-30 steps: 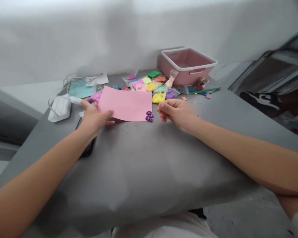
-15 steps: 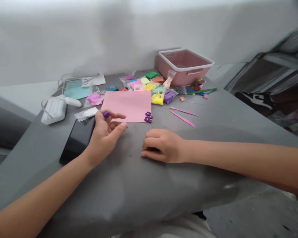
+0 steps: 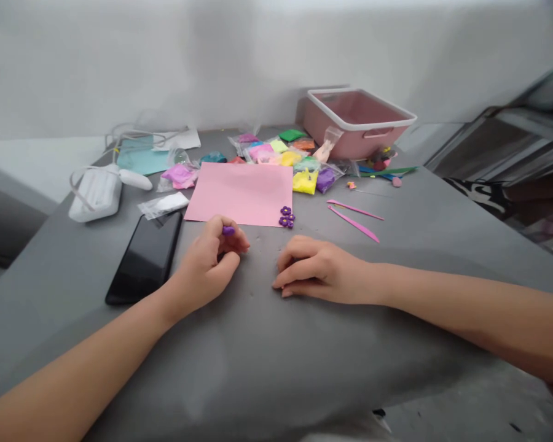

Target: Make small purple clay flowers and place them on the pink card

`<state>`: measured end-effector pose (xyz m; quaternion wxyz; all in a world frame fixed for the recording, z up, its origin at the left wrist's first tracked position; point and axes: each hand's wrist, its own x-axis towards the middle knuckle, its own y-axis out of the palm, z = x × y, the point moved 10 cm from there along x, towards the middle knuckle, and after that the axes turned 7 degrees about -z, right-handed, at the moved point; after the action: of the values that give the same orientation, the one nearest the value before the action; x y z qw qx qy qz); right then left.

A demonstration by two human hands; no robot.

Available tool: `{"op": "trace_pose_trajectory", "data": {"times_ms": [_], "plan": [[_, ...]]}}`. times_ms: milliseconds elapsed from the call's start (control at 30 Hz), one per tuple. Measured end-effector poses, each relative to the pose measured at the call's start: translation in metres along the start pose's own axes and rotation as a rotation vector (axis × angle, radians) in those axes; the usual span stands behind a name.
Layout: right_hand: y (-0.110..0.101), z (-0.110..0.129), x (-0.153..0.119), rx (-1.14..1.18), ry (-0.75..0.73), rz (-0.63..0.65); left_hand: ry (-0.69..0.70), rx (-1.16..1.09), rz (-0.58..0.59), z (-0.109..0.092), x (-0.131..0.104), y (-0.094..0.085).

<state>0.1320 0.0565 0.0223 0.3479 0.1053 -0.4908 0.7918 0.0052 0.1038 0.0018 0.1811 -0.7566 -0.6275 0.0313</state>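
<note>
"What does your left hand have?"

"My left hand (image 3: 205, 264) curls loosely around a small purple lump (image 3: 228, 231), which shows between my bent fingers. It sits about midway between the left and right edges of the table (image 3: 239, 356), just nearer me than the pink sheet (image 3: 239, 193)."

"And the right?"

"My right hand (image 3: 320, 270) is low over the table, to the right of the left one and apart from it. Its fingers bend down toward the thumb; a tiny reddish speck shows at the tips, but I can't tell whether I'm pinching anything."

"What's on the sheet?"

"Purple flowers (image 3: 285, 210) with yellow centres, clustered at its near right corner."

"And around you?"

"A black phone (image 3: 142, 261) lies toward the table's left edge, beside my left wrist. Two pink tools (image 3: 354, 223) lie beyond my right hand, toward the right edge. Bags of bright colours (image 3: 305, 182) crowd behind the sheet, and a pink basket (image 3: 354, 145) stands at the far edge, near the far right corner."
</note>
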Motion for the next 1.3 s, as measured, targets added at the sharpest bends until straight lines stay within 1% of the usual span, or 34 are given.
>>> {"op": "trace_pose_trajectory", "data": {"times_ms": [100,233,400,500,567,633,700,767,833,867,967,1033,1133,1233,1300], "plan": [[0.0,-0.003,-0.002,0.01,0.029,0.047,-0.003,0.046,-0.005,0.003,-0.001,-0.001],[-0.002,-0.007,-0.004,0.028,0.046,0.063,0.015,0.1,0.002,0.001,-0.002,0.001],[-0.003,-0.011,-0.005,0.064,0.084,0.081,0.002,0.077,0.017,-0.004,-0.005,0.003],[-0.01,-0.015,-0.003,0.12,0.13,0.007,0.013,-0.071,-0.017,-0.009,-0.006,0.001],[-0.016,-0.022,-0.003,0.131,0.203,-0.058,0.026,-0.175,-0.044,-0.012,-0.006,0.0],[-0.021,-0.03,-0.004,0.115,0.29,-0.117,0.022,-0.172,-0.052,-0.012,-0.006,0.001],[-0.028,-0.033,-0.007,0.115,0.351,-0.204,-0.012,-0.102,-0.043,-0.012,-0.007,0.006],[-0.039,-0.025,-0.009,0.122,0.316,-0.326,-0.068,-0.073,-0.003,-0.01,-0.01,0.014],[-0.049,-0.007,-0.009,0.117,0.198,-0.423,-0.112,-0.13,0.057,-0.011,-0.013,0.024],[-0.051,0.004,-0.008,0.096,0.124,-0.438,-0.131,-0.185,0.088,-0.012,-0.015,0.028],[-0.047,0.031,-0.006,-0.052,-0.059,-0.393,-0.2,-0.378,0.179,-0.015,-0.022,0.04],[-0.042,0.039,-0.005,-0.149,-0.124,-0.353,-0.259,-0.477,0.24,-0.014,-0.026,0.047],[-0.038,0.042,-0.006,-0.18,-0.164,-0.341,-0.336,-0.556,0.297,-0.012,-0.031,0.052],[-0.036,0.044,-0.007,-0.15,-0.188,-0.362,-0.381,-0.574,0.312,-0.009,-0.033,0.054],[-0.035,0.044,-0.006,-0.124,-0.175,-0.361,-0.391,-0.581,0.309,-0.009,-0.034,0.055]]}}
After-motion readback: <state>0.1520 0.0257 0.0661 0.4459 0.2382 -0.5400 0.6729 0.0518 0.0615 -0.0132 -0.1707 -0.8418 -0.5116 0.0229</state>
